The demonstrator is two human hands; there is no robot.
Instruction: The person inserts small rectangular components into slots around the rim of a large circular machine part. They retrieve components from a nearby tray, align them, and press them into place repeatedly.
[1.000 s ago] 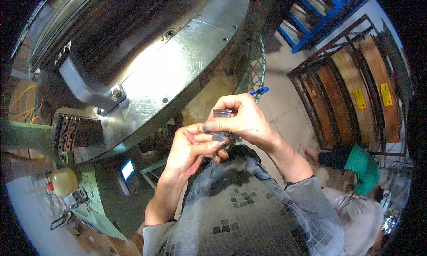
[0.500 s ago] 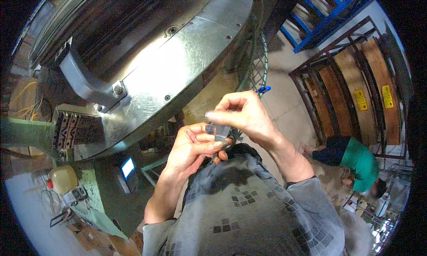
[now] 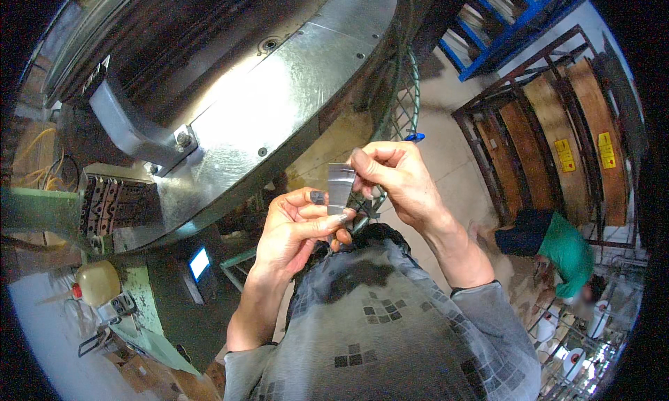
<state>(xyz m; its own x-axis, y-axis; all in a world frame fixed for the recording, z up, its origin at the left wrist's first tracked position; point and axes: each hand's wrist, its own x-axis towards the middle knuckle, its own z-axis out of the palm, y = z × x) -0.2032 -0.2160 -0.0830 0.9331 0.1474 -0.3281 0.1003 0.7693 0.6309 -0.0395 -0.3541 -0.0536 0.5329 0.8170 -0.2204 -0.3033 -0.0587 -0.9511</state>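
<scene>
A small flat grey piece [image 3: 340, 187], shiny like sheet metal, stands upright in front of my chest. Its lower end is pinched between the thumb and fingers of my left hand [image 3: 289, 230], whose fingertips look blackened. My right hand [image 3: 404, 181] is closed at the upper right edge, thumb and curled forefinger gripping it there. Part of that edge is hidden behind the right fingers. Just below the two hands is my grey patterned shirt [image 3: 376, 317].
A large round steel machine bed [image 3: 300, 73] with a grey handle bracket [image 3: 129, 122] curves ahead on the left. Wooden panels [image 3: 550, 122] stand in a dark rack at right, below a blue rack [image 3: 488, 52]. A person in green [image 3: 568, 248] bends at far right, beside white spools [image 3: 575, 359].
My right hand has drawn back from over the flat piece to its right edge, leaving more of its face in sight. My left hand keeps its pinch. The person in green has shifted slightly.
</scene>
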